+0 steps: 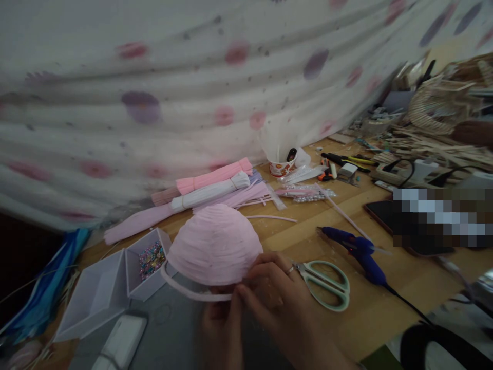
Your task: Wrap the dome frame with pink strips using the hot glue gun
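A pale pink dome point(215, 246), built up in fuzzy rings that look like pipe cleaner, is held above the table, its rounded side up. From its left side a loose pink pipe cleaner point(188, 293) curves below the rim towards my fingers. My left hand point(223, 329) is closed under the near rim, thumb and fingers pinching the strip's end there. My right hand point(285, 298) grips the dome's right lower edge, its fingertips meeting my left thumb. The exact join between the fingers is hidden. Green-handled scissors point(327, 283) lie just right of my right hand.
A blue glue gun point(362, 252) with a black cord lies at right. Bundled pipe cleaners point(211, 187) lie behind the dome. White boxes point(92, 293), one with beads point(151, 259), stand left. A paper cup point(282, 167), phone point(379, 216) and wooden strips point(416, 149) are farther off.
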`<act>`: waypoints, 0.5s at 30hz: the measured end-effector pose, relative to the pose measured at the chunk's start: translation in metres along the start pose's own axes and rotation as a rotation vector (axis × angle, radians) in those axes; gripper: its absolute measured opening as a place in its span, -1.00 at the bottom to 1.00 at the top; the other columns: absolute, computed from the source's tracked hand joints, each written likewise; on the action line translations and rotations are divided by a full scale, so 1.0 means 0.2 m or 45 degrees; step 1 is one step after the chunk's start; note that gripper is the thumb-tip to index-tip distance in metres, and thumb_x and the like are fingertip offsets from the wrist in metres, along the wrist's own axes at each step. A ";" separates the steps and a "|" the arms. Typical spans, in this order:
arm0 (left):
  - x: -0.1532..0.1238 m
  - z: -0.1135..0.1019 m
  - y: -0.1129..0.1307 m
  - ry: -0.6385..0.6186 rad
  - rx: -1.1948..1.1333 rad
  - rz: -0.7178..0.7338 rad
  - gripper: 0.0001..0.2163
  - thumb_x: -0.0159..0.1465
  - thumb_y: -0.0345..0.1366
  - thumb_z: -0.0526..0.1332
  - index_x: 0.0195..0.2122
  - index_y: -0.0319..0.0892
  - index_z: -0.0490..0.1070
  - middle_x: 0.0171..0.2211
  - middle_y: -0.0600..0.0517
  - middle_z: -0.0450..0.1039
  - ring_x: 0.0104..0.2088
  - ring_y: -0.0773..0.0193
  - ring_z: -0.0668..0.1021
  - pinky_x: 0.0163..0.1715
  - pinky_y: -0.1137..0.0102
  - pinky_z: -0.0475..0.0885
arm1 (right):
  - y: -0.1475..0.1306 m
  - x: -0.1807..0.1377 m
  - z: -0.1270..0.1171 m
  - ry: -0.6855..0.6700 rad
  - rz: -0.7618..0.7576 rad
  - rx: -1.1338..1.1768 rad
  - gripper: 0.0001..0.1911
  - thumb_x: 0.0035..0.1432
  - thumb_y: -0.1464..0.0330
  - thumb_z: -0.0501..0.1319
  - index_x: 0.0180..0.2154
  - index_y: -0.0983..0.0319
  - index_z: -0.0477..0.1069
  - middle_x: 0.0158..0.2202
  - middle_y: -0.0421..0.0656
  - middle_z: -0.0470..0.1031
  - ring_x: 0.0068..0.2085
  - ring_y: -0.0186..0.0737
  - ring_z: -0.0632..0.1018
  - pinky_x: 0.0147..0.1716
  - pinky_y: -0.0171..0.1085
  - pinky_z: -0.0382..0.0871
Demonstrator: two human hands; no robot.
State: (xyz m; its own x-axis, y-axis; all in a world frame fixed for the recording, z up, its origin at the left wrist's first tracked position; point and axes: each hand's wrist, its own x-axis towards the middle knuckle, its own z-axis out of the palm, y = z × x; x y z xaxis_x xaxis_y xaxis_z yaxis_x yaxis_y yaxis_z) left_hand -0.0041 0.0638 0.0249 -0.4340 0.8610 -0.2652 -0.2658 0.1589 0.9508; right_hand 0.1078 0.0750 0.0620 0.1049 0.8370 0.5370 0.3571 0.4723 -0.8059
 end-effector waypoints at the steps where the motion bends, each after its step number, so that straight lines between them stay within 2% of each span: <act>1: 0.00 0.01 -0.01 0.004 -0.032 0.004 -0.64 -0.06 0.00 0.50 -0.39 -0.18 0.62 -0.39 -0.10 0.68 -0.35 0.05 0.69 -0.34 0.32 0.58 | -0.01 0.00 0.00 0.001 0.020 -0.018 -0.83 0.11 0.50 0.33 -0.31 0.17 0.39 -0.25 -0.19 0.48 -0.24 -0.24 0.55 -0.30 -0.31 0.44; 5: 0.00 0.03 -0.02 -0.067 -0.053 -0.040 -0.64 -0.07 -0.01 0.50 -0.38 -0.19 0.64 -0.37 -0.14 0.69 -0.32 0.00 0.71 -0.29 0.25 0.60 | -0.01 0.01 0.01 -0.004 0.091 -0.064 -0.82 0.11 0.52 0.27 -0.34 0.16 0.31 -0.32 -0.22 0.44 -0.33 -0.26 0.51 -0.37 -0.30 0.37; 8: 0.01 0.03 -0.01 -0.112 -0.011 -0.036 -0.66 -0.04 -0.02 0.50 -0.38 -0.19 0.66 -0.33 -0.17 0.70 -0.28 -0.03 0.71 -0.24 0.22 0.61 | -0.01 0.01 0.01 -0.031 0.089 -0.040 -0.83 0.15 0.53 0.22 -0.35 0.16 0.29 -0.31 -0.21 0.43 -0.32 -0.27 0.51 -0.38 -0.32 0.37; 15: 0.03 -0.01 -0.02 -0.067 0.066 0.004 -0.70 -0.06 -0.05 0.50 -0.43 -0.17 0.67 -0.40 -0.15 0.69 -0.33 -0.01 0.71 -0.25 0.21 0.61 | -0.01 0.00 0.00 -0.078 0.083 -0.014 -0.85 0.18 0.52 0.24 -0.32 0.16 0.32 -0.28 -0.19 0.45 -0.27 -0.26 0.52 -0.33 -0.32 0.42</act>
State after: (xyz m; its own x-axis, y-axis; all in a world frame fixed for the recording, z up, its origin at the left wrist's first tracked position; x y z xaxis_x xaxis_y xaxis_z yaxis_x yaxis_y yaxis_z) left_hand -0.0079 0.0665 0.0201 -0.3882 0.8856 -0.2549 -0.2191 0.1800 0.9590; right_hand 0.1064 0.0750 0.0633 0.0717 0.8812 0.4672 0.3613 0.4137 -0.8357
